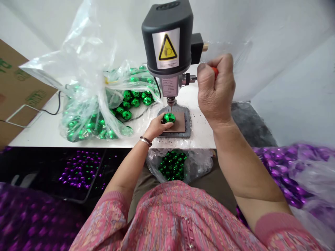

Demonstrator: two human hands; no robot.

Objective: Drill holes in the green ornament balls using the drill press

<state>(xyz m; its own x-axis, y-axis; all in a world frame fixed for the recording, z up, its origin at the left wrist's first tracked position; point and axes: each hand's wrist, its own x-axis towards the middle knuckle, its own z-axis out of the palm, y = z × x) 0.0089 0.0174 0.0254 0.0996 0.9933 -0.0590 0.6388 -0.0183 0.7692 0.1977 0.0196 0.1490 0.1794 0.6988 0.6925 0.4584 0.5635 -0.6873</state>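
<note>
A small bench drill with a dark head and a yellow warning label stands on the white table. My left hand pinches a shiny green ball on the brown pad of the drill's base plate, right under the bit. My right hand is a closed fist round the red-knobbed feed lever at the drill's right side.
A clear plastic bag of several green balls lies left of the drill. Another bag of green balls rests in my lap. Purple balls fill bags at the right and a dark tray at the left. A cardboard box stands far left.
</note>
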